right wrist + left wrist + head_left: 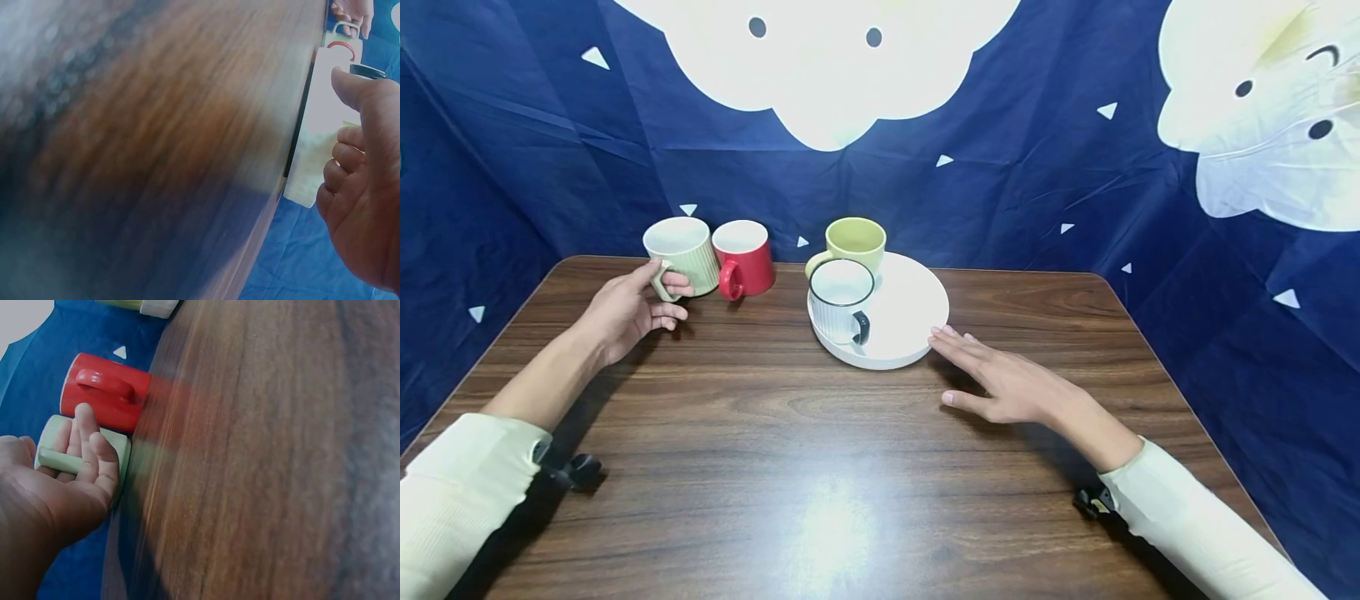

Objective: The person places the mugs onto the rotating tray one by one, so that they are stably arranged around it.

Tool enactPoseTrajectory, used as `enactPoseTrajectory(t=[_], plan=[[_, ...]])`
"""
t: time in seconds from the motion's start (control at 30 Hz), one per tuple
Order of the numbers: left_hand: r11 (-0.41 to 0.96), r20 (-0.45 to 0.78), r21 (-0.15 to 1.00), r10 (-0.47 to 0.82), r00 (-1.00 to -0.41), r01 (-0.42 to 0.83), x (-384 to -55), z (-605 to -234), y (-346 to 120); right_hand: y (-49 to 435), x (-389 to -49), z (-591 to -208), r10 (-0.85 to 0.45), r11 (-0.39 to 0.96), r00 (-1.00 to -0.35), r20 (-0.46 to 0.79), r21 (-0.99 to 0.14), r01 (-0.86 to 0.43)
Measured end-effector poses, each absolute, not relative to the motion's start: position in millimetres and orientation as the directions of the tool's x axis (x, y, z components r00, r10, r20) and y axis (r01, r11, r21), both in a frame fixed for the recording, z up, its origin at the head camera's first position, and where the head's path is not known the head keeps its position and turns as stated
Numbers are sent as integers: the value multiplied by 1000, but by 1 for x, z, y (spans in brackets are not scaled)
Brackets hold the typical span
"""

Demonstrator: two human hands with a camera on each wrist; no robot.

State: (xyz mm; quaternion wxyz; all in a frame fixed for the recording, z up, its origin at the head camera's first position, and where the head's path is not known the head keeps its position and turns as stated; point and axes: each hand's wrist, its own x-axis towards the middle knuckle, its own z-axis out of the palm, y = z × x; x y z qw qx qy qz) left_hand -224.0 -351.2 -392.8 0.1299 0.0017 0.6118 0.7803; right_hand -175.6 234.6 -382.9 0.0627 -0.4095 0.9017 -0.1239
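Observation:
My left hand (625, 315) is at the handle of a pale green ribbed mug (702, 260), at the back left of the table. In the left wrist view some fingers pass through the handle (59, 460), with the thumb at its other side. A red mug (758, 265) stands close beside it, handle toward me. On a round white tray (910, 292) sits a white ribbed mug (831, 318) with black rim and handle; a yellow-green mug (863, 240) is behind it. My right hand (1011, 385) is held flat, straight fingertips right at the tray's right rim.
The brown wooden table (760, 467) ends close behind the mugs and tray. A dark blue cloth (1015, 200) with white cloud faces and small triangles hangs along the back and sides. Each wrist wears a small black camera.

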Motion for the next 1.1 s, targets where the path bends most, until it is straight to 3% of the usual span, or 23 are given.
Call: enactPoseTrajectory(t=[0.57,0.73,1.1], plan=[[-248,-196,943,120,-973,-221,-226,-388,-345,230,-174,-381,-749,639,-662,-24,-290,-712],[-316,-205,923,85,-975,-221,-226,-384,-340,229,-173,-380,-747,642,-665,-23,-286,-711],[-427,-247,857,151,-957,-289,-224,-378,-336,231,-173,-380,-734,657,-678,-32,-285,-698]])
